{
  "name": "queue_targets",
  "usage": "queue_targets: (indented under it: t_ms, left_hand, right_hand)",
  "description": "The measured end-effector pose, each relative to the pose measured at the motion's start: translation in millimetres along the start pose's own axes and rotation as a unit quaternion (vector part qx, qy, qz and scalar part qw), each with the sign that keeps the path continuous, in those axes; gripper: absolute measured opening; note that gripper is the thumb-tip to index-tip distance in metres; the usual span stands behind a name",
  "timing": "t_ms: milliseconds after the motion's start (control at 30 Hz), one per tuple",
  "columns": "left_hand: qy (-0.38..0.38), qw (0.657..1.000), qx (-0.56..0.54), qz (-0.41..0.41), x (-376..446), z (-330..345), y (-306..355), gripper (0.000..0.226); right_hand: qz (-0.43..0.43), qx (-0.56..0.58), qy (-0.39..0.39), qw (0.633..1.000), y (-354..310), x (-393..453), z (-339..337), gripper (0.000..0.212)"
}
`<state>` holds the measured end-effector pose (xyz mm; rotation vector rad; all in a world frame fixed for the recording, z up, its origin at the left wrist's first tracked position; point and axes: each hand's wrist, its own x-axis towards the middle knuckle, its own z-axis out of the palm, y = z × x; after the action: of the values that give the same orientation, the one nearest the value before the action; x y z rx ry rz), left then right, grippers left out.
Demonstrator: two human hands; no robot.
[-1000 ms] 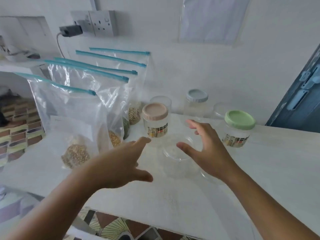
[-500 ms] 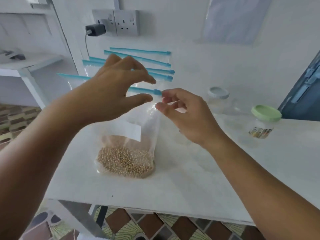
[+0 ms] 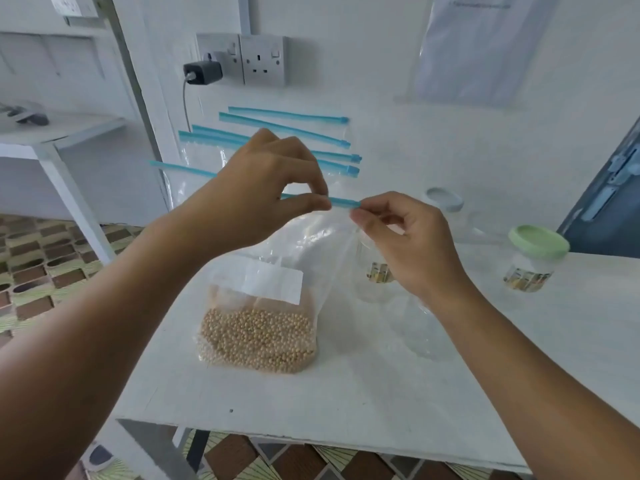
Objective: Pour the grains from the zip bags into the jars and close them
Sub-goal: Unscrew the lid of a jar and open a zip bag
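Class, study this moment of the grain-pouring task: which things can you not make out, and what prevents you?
- Other zip bags, head view: the left hand and the front bag hide their contents.
- Jar behind the right hand: top covered, lid unknown.
- Zip strip: whether it is sealed is too small to tell.
- Wall paper: cut off by the top edge, text blurred.

No legible text: white label [image 3: 273, 279] on the front zip bag [image 3: 277, 299] reads blank, jar stickers [image 3: 526, 279] at right and wall sheet [image 3: 485, 46] in upper right too blurred.
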<state>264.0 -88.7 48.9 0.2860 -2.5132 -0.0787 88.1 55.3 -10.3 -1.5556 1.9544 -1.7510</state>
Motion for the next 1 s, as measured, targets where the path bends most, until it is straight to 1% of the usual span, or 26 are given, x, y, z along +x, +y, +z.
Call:
queue_targets:
  t_ms: [133, 200, 267, 400, 467, 533, 633, 767, 867, 933, 1000]
  left_hand:
    - [0.014, 1.0, -0.001, -0.014, 0, 1, -1, 0.046]
    - [0.012, 1.0, 0.007, -0.004, 1, 1, 0, 0.048]
    - [0.017, 1.0, 0.02, 0.001, -3, -2, -5, 0.048]
    - [0.041, 0.999, 0.023, -0.011, -14, -4, -24, 0.039]
    - [0.044, 0.999, 0.015, -0.013, -16, -1, -27, 0.038]
    - [0.04, 0.999, 0.011, -0.013, -13, 3, -23, 0.043]
    - [0.029, 0.999, 0.016, -0.007, -10, 5, -19, 0.047]
    - [0.05, 0.998, 0.039, -0.024, -20, -2, -36, 0.045]
    - [0.051, 0.997, 0.033, -0.041, -25, -3, -42, 0.044]
    - [0.044, 0.998, 0.032, -0.033, -23, 2, -36, 0.045]
    - [0.035, 0.998, 0.043, -0.027, -20, 6, -29, 0.049]
  right_hand:
    - [-0.042, -0.054, -0.01, 0.998, -5, 4, 7, 0.02]
    - [-0.066, -0.074, -0.001, 0.995, -7, 7, 11, 0.017]
    - [-0.061, -0.07, 0.009, 0.996, -4, 8, 10, 0.015]
    - [-0.031, -0.035, 0.03, 0.998, 8, 7, 0, 0.012]
    - [-0.045, -0.066, 0.023, 0.997, 5, 8, 0, 0.019]
    - [-0.069, -0.116, 0.002, 0.991, -3, 12, 6, 0.025]
    - [-0.104, -0.182, -0.012, 0.978, -10, 20, 11, 0.015]
    - [-0.075, -0.167, 0.001, 0.983, 1, 18, 1, 0.009]
    - [-0.082, -0.197, 0.004, 0.977, 4, 14, 2, 0.018]
    - [-0.108, -0.226, -0.018, 0.968, -4, 13, 12, 0.029]
    - [-0.126, -0.254, -0.041, 0.958, -12, 15, 21, 0.031]
